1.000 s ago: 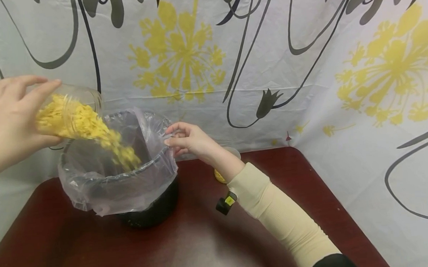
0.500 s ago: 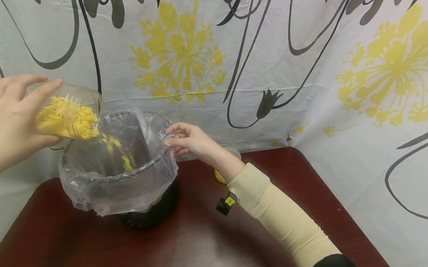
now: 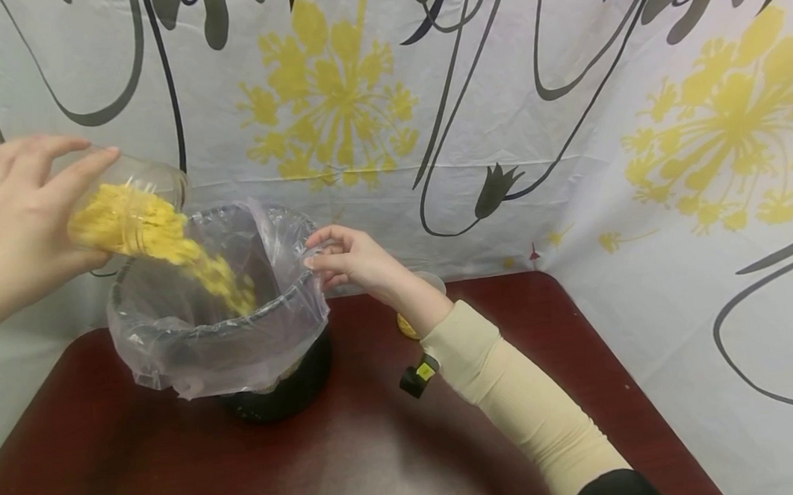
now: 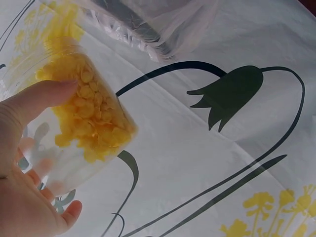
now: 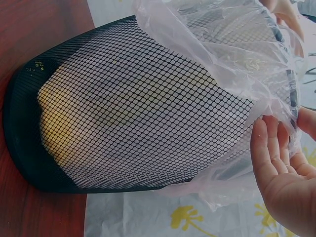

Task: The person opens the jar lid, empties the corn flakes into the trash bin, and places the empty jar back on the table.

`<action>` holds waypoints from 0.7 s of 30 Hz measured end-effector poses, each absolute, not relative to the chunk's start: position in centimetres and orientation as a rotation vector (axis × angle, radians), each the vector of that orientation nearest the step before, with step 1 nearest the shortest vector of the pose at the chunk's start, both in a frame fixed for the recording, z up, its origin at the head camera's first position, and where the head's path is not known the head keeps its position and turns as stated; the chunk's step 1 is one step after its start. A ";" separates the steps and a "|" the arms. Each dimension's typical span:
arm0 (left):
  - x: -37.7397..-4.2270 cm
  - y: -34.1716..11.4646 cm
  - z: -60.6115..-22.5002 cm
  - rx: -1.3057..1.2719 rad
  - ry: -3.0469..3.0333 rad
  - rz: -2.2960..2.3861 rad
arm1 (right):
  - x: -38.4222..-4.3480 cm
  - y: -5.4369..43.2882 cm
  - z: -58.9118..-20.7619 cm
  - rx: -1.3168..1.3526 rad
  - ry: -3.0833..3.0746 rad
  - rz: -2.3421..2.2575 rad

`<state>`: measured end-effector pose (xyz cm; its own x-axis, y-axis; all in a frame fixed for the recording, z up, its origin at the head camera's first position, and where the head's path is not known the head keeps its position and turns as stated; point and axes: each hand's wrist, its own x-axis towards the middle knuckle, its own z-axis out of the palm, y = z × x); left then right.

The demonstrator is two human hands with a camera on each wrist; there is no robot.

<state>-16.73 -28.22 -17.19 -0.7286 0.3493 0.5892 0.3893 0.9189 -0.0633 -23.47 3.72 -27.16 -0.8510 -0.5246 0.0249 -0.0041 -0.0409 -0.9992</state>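
My left hand grips a clear jar, tilted mouth-down to the right over the bin. A stream of small flat yellow pieces falls from its mouth into the bin. The black mesh waste bin stands on the table, lined with a translucent plastic bag folded over its rim. On the bin's right side my right hand pinches the bag at the rim between thumb and fingers. Through the mesh, a yellow mass shows low in the bin in the right wrist view.
Behind my right forearm a clear container is partly hidden, with something yellow below it. The dark red table meets a patterned cloth backdrop at the back and right. A black wrist camera hangs below my right sleeve.
The flow from the jar thinned to scattered pieces half a second ago and is a thicker stream again now. Both hands have stayed nearly in place.
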 end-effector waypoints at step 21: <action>-16.5 -27.9 -17.1 -0.568 -2.401 -0.018 | -23.4 3.7 -27.1 -0.548 1.868 -1.965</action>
<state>-16.53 -27.88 -17.09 -0.6869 0.3946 0.6103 0.4035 0.9055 -0.1313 -23.39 3.71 -27.15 -0.8544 -0.5190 0.0240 0.0023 -0.0500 -0.9987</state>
